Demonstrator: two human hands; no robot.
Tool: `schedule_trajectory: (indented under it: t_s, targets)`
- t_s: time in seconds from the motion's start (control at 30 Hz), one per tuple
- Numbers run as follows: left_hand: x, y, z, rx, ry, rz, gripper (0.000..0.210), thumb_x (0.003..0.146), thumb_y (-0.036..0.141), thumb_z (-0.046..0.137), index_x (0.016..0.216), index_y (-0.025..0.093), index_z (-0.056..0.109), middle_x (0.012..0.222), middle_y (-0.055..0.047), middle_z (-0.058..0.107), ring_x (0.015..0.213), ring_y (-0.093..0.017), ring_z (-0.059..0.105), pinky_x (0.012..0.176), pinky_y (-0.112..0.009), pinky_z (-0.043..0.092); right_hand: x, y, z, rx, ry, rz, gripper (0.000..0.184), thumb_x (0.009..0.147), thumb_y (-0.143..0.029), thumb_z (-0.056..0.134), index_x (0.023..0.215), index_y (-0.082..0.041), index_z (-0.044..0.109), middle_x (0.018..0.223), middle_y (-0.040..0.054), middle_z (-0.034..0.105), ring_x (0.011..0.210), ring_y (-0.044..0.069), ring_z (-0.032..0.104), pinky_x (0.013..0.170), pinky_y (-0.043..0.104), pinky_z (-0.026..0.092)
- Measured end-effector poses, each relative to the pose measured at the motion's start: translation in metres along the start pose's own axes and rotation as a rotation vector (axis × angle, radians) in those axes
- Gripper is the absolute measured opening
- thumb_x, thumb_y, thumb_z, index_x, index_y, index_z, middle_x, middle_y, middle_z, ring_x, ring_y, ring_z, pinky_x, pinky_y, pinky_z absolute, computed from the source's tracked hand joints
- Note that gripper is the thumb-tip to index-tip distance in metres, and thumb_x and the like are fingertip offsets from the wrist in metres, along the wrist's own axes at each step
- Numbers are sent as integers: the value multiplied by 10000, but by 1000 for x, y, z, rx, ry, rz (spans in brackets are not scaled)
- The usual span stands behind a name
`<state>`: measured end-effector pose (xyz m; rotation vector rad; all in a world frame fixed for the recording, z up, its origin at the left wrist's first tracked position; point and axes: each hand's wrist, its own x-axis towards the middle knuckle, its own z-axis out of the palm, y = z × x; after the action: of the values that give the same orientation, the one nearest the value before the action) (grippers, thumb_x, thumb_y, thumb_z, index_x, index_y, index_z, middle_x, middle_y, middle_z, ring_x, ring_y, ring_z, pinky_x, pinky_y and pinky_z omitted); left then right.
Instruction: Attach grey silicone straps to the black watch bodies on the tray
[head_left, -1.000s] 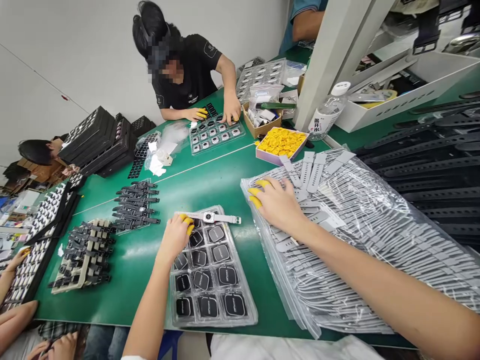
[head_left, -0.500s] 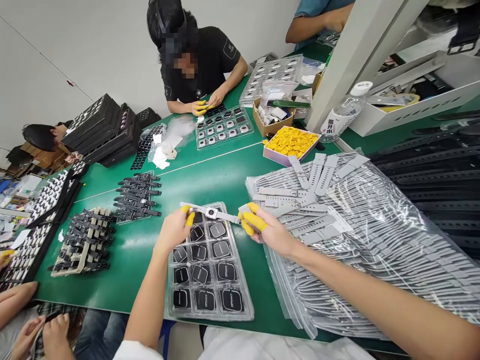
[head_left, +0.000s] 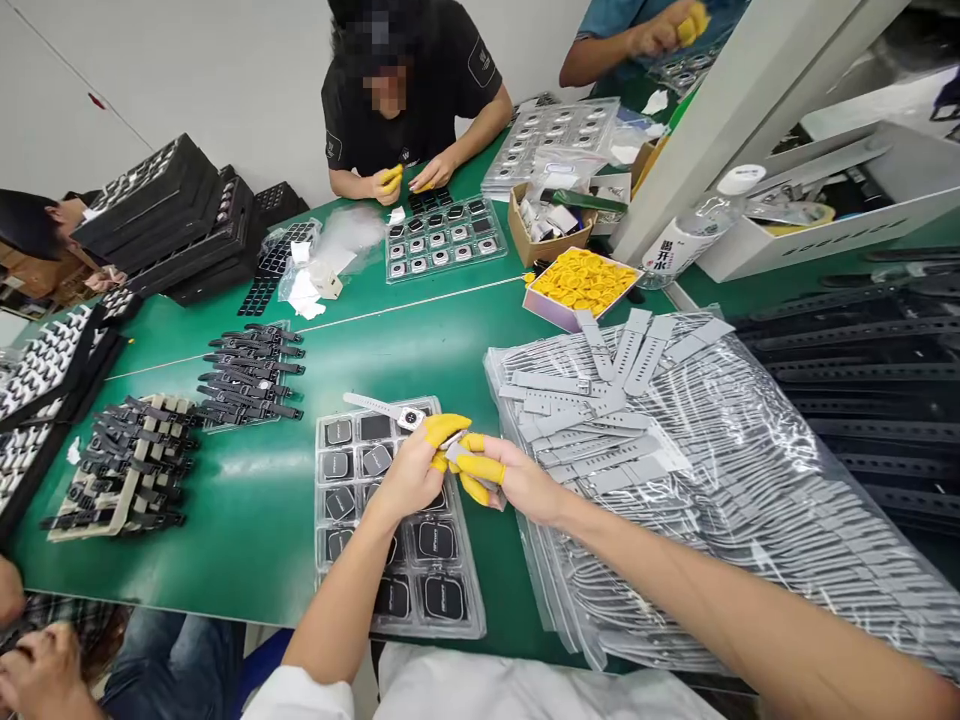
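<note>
A smartwatch with a pale grey band lies across the far end of a clear plastic tray. One band half sticks out to the far left. My left hand, with yellow finger cots, is closed on the other half, close to the watch case. Right beside it my right hand, also in yellow cots, pinches the end of that band. Fingers hide most of the part between the hands. Below them the tray holds several square dark watch faces in its pockets.
A plastic bag of grey watch bands covers the table at right, loose bands on top. Beyond stand a box of yellow finger cots and a water bottle. Black-banded watches fill racks at left. A co-worker sits opposite.
My left hand has let go of the far-left band half and moved right, past the watch case, to the other half. My right hand has come left and down to meet it.
</note>
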<state>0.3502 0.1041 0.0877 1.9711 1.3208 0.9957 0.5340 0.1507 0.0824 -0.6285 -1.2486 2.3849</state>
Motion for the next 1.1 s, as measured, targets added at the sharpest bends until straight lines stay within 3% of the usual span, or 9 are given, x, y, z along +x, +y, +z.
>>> schedule_trajectory:
  t_s: [0.23, 0.43, 0.67, 0.77, 0.83, 0.93, 1.0, 1.1]
  targets:
    - [-2, 1, 3, 84, 46, -39, 444, 1034, 140, 366, 1429, 252, 537, 1335, -118, 640, 1243, -241, 614, 1071, -438, 514, 2, -1, 0, 169, 71, 17, 345, 837, -518, 731, 851, -212, 572, 479, -76, 477, 402, 84, 321, 414, 235, 241]
    - [-6, 3, -3, 116, -60, -71, 457, 1075, 250, 356, 1520, 238, 460, 1386, -142, 560, 1297, -267, 554, 1124, -464, 477, 3, 0, -2, 284, 112, 42, 306, 838, -445, 740, 800, -211, 546, 467, -81, 433, 401, 74, 283, 405, 228, 204]
    - [-2, 6, -4, 262, -136, -69, 409, 1013, 200, 427, 1391, 185, 583, 1199, -155, 615, 1145, -298, 562, 1035, -505, 505, 2, 0, -4, 267, 121, 127, 346, 824, -461, 755, 779, -204, 529, 485, -92, 404, 406, 57, 263, 399, 215, 175]
    - [-4, 3, -6, 152, -143, -99, 396, 1050, 216, 377, 1389, 202, 581, 1209, -139, 634, 1152, -272, 586, 1046, -483, 505, 1, 1, -4, 226, 98, 126, 366, 836, -495, 754, 805, -202, 537, 488, -88, 431, 409, 56, 272, 401, 208, 203]
    - [-6, 0, -6, 28, -100, -139, 395, 1070, 265, 403, 1438, 214, 537, 1255, -136, 639, 1158, -252, 611, 1036, -453, 518, 2, 0, -4, 209, 92, 101, 370, 848, -517, 744, 838, -206, 544, 494, -82, 464, 413, 64, 302, 406, 208, 250]
    - [-7, -4, -2, -162, 58, -216, 434, 1010, 352, 607, 1417, 219, 533, 1202, -114, 680, 1045, -220, 675, 918, -374, 569, 3, -2, -4, 158, 132, 34, 419, 842, -584, 737, 900, -216, 547, 562, -60, 542, 458, 93, 396, 426, 223, 356]
    - [-6, -3, 4, -280, 197, -257, 327, 956, 390, 700, 1221, 207, 644, 1055, -76, 710, 919, -188, 696, 825, -316, 579, 3, -1, -4, 109, 133, 29, 477, 831, -650, 723, 922, -215, 550, 592, -63, 540, 470, 92, 406, 428, 226, 375]
    - [-2, 1, 10, -456, 352, -315, 301, 886, 460, 776, 973, 185, 689, 945, -58, 720, 806, -172, 705, 718, -283, 586, 3, 0, -5, 55, 84, 119, 523, 832, -711, 679, 891, -209, 548, 585, -85, 468, 430, 61, 316, 397, 210, 292]
